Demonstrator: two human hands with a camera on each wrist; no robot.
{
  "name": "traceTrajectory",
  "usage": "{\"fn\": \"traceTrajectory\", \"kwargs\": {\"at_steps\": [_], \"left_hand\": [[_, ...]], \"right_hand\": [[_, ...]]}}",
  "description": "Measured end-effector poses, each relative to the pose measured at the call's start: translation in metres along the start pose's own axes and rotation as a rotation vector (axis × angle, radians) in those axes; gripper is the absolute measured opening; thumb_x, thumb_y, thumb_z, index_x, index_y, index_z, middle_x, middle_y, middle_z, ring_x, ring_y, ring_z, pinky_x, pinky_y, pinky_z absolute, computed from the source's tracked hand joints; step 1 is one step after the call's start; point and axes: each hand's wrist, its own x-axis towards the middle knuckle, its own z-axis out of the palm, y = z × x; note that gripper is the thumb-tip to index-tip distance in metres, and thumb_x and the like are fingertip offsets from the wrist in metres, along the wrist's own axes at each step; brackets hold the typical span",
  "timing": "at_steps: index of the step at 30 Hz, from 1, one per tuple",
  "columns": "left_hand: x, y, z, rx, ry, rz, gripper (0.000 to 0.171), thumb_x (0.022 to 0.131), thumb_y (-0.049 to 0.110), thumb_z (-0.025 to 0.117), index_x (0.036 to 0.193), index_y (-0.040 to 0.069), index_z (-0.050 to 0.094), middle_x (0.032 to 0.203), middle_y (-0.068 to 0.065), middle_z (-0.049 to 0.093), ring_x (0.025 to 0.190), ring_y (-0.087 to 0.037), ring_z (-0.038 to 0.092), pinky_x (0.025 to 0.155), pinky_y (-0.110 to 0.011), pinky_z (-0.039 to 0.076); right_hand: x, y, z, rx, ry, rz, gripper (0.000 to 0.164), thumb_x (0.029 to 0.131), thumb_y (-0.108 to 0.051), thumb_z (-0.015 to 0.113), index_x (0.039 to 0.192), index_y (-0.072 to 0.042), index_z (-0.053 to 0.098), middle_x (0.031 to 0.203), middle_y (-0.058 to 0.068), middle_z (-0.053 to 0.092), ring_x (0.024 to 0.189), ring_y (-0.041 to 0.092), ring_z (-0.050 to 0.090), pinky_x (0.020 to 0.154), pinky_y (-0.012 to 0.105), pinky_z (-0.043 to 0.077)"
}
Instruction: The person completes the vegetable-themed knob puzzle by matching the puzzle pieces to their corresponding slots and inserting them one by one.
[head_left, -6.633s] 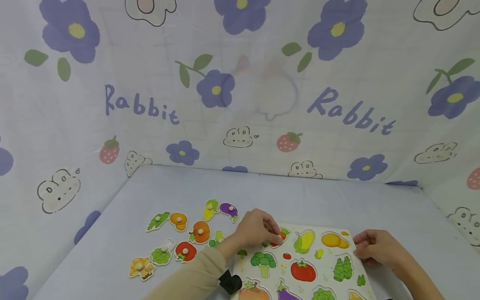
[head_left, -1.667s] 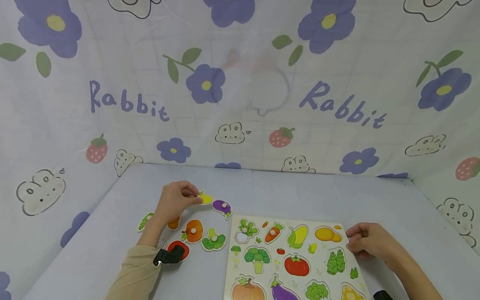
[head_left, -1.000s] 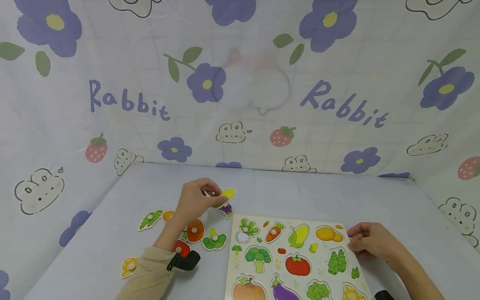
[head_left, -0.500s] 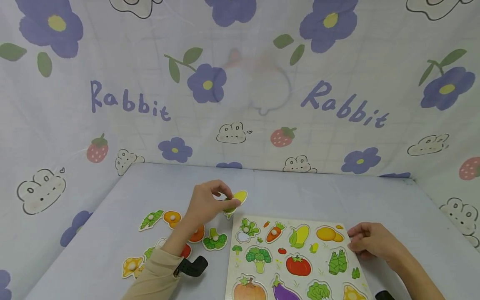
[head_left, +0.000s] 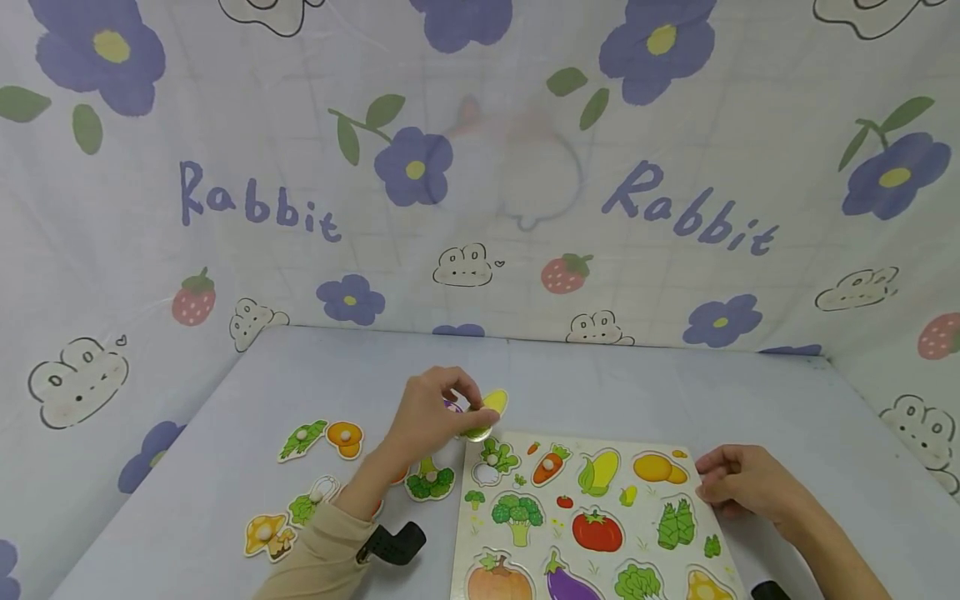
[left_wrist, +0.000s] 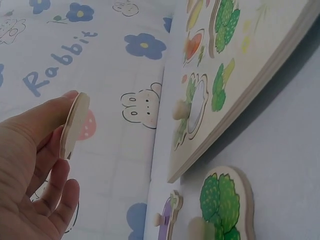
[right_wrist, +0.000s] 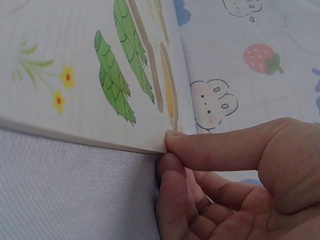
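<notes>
My left hand [head_left: 435,408] pinches a wooden corn puzzle piece [head_left: 495,402] above the far left corner of the vegetable puzzle board [head_left: 645,512]. In the left wrist view, that piece [left_wrist: 75,125] stands on edge between thumb and fingers, plain back showing. My right hand [head_left: 757,487] grips the board's right edge; thumb on top and fingers underneath show in the right wrist view. Knobbed turnip [head_left: 489,458] and carrot [head_left: 550,465] pieces sit in their recesses. The corn recess [head_left: 600,473] shows its printed picture. Behind the left hand, an eggplant piece [head_left: 452,406] is mostly hidden.
Loose knobbed pieces lie left of the board: broccoli [head_left: 431,483], leafy green [head_left: 302,439], orange-yellow vegetable [head_left: 345,437], cabbage [head_left: 303,508] and mushroom [head_left: 262,533]. The left forearm covers most of a red and an orange piece. A patterned curtain [head_left: 480,208] backs the table.
My left hand left the carrot piece in the board, picked up the corn piece from the far left and carried it right, past the eggplant piece. My right hand stays at the board's edge.
</notes>
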Motion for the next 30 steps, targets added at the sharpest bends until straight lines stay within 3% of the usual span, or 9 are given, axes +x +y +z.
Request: {"fn": "traceTrajectory", "kwargs": {"at_steps": [5, 9, 16, 25, 30], "left_hand": [[0.000, 0.003, 0.008, -0.014, -0.024, 0.015, 0.023, 0.075, 0.027, 0.088, 0.080, 0.019, 0.067, 0.077, 0.009, 0.063, 0.086, -0.028, 0.057, 0.077, -0.042, 0.050], [-0.001, 0.006, 0.015, -0.031, -0.025, 0.039, 0.022, 0.076, 0.024, 0.087, 0.081, 0.017, 0.067, 0.077, 0.009, 0.063, 0.084, -0.028, 0.058, 0.075, -0.037, 0.049], [-0.007, 0.012, 0.038, -0.069, -0.024, -0.022, 0.022, 0.078, 0.027, 0.086, 0.081, 0.017, 0.066, 0.077, 0.012, 0.062, 0.085, -0.024, 0.059, 0.077, -0.035, 0.048], [0.003, 0.017, 0.076, -0.014, -0.158, 0.013, 0.022, 0.079, 0.028, 0.085, 0.078, 0.021, 0.064, 0.075, 0.016, 0.060, 0.085, -0.020, 0.057, 0.077, -0.030, 0.044], [0.008, 0.029, 0.093, 0.026, -0.240, -0.024, 0.023, 0.079, 0.027, 0.085, 0.078, 0.020, 0.063, 0.075, 0.015, 0.060, 0.085, -0.019, 0.055, 0.075, -0.028, 0.041]], "right_hand": [[-0.001, 0.000, -0.002, 0.004, 0.004, 0.003, 0.039, 0.082, -0.006, 0.076, 0.112, 0.008, 0.057, 0.084, 0.007, 0.060, 0.075, 0.022, 0.056, 0.066, 0.035, 0.050], [0.000, 0.000, -0.003, 0.005, 0.010, 0.005, 0.039, 0.081, -0.007, 0.077, 0.112, 0.007, 0.057, 0.084, 0.007, 0.060, 0.075, 0.022, 0.056, 0.066, 0.036, 0.050], [0.000, 0.001, -0.001, 0.025, 0.003, -0.001, 0.038, 0.081, -0.005, 0.076, 0.111, 0.007, 0.058, 0.083, 0.008, 0.059, 0.073, 0.022, 0.056, 0.065, 0.036, 0.050], [0.002, 0.000, 0.002, 0.017, 0.009, 0.010, 0.039, 0.081, -0.006, 0.076, 0.112, 0.007, 0.057, 0.083, 0.008, 0.060, 0.074, 0.022, 0.056, 0.065, 0.036, 0.049], [0.003, 0.003, 0.001, 0.021, 0.007, 0.010, 0.040, 0.081, -0.005, 0.076, 0.113, 0.008, 0.057, 0.084, 0.008, 0.060, 0.074, 0.022, 0.056, 0.065, 0.036, 0.049]]}}
